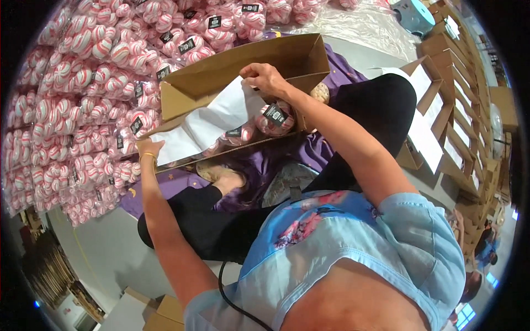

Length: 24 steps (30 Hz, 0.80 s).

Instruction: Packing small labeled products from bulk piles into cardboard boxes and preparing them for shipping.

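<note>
In front of me lies a long open cardboard box (243,58) with bagged red-and-white striped balls (274,119) inside, some with black labels. A creased white paper sheet (207,122) slants across the box and covers part of the bags. My right hand (266,80) pinches the sheet's raised far corner, fingers curled over the box. At the box's left end my left hand (150,148) is closed on the sheet's other end, close to the cardboard edge. The bags under the paper are partly hidden.
Many clear bags of striped balls (83,105) are heaped on the left and far side. A purple patterned cloth (309,151) lies under the box, my legs and feet around it. Rightward stand open cardboard boxes (436,60) with white sheets, and a light-blue round container (413,16).
</note>
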{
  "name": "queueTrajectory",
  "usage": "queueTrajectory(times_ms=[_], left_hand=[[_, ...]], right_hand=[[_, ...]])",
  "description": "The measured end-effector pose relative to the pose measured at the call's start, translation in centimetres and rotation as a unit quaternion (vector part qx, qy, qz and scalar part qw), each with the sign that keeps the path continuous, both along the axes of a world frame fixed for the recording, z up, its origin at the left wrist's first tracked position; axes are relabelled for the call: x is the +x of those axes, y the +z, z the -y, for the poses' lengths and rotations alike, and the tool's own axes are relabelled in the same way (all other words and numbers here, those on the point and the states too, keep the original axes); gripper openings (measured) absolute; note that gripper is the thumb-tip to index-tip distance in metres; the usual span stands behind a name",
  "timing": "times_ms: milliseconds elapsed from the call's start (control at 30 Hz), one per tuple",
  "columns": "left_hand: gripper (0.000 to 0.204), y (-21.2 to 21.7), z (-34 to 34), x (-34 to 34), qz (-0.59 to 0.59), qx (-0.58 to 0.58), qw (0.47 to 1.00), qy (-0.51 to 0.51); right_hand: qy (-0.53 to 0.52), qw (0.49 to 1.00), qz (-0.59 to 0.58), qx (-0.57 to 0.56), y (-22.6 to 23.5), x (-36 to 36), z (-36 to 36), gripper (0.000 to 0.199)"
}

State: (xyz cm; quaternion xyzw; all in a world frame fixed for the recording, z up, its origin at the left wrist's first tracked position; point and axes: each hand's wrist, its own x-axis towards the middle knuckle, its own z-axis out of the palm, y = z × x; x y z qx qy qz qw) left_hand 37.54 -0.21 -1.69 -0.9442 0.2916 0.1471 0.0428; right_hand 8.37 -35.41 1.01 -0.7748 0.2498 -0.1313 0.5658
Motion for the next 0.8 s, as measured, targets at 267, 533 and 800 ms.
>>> queueTrajectory(times_ms=[267, 533, 800], left_hand=[[0.056, -1.0, -0.9, 1.4, 0.061, 0.126, 0.985, -0.096], [0.047, -1.4, -1.4, 1.9, -0.011, 0.115, 0.989, -0.089], [0.041, -0.8, -0.4, -0.5, 0.113, 0.163, 0.964, -0.179]], right_hand=[[-0.097, 0.993, 0.067, -0.009, 2.7, -4.5, -2.5, 0.02], [-0.133, 0.988, -0.004, -0.076, 1.3, -6.7, -1.6, 0.014], [-0.071, 0.952, -0.005, -0.299, 0.0, -7.7, -2.7, 0.014]])
